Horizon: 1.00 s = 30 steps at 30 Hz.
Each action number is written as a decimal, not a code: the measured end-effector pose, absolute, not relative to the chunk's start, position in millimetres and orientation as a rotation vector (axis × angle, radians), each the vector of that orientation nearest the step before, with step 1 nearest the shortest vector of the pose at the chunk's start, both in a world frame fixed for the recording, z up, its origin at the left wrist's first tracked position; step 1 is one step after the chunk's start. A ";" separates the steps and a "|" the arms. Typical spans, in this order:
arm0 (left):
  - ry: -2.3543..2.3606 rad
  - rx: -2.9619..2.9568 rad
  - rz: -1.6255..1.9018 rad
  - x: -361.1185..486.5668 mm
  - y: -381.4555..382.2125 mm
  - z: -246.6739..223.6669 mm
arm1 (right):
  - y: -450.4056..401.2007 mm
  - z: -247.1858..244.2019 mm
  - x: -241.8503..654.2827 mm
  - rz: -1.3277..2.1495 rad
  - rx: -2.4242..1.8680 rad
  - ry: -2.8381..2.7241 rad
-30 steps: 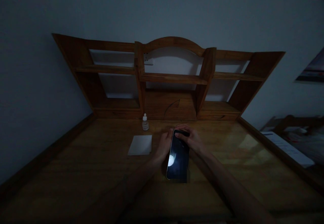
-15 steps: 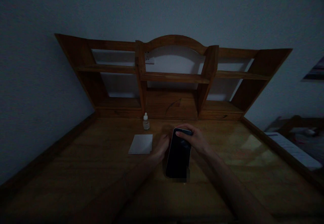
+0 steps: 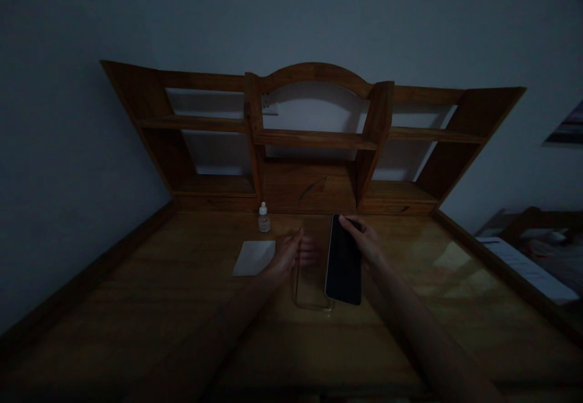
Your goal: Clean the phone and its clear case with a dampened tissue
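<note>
My right hand (image 3: pixel 362 242) grips the top end of a black smartphone (image 3: pixel 344 261), which stands tilted above the wooden desk (image 3: pixel 136 306). To its left is a transparent phone case (image 3: pixel 310 281), seen only as a faint outline. My left hand (image 3: pixel 286 256) is at the case's left edge, and its fingers show through the clear shell. The case seems held in that hand, though the dim light makes the grip hard to confirm. A white square pad (image 3: pixel 254 258) lies just left of my left hand.
A small white-capped dropper bottle (image 3: pixel 263 219) stands at the back of the desk, below a wooden shelf hutch (image 3: pixel 314 139). Raised wooden edges run along the desk's sides. A bed (image 3: pixel 528 257) shows beyond the right edge.
The smartphone has come apart from the clear case and moved right in my right hand. The case now shows on its own beside my left hand. The phone's screen glare has gone.
</note>
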<state>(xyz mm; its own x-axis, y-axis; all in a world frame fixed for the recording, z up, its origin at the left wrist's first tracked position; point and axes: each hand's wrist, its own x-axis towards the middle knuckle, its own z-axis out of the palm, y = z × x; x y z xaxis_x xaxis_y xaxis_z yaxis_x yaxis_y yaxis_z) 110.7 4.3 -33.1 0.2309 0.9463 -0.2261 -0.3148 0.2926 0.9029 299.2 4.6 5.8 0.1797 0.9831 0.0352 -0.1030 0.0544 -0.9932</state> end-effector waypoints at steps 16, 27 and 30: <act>1.249 1.449 0.910 89.1 22.8 -47.5 | 22.2 -23.6 332.6 0.845 -1.533 -1.529; 1.651 2.334 0.612 84.5 16.0 -40.6 | 31.3 -39.0 335.4 0.613 -1.620 -1.663; 1.662 2.400 0.507 84.9 16.5 -39.7 | 30.2 -39.1 334.3 0.531 -1.670 -1.695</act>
<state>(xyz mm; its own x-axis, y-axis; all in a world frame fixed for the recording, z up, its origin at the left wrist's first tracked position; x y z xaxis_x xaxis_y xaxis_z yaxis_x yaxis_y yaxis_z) 84.9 16.5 -39.7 0.3177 0.9319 0.1751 0.8709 -0.3598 0.3347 334.3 30.2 -39.1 0.0648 0.9803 0.1866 0.6985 0.0890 -0.7101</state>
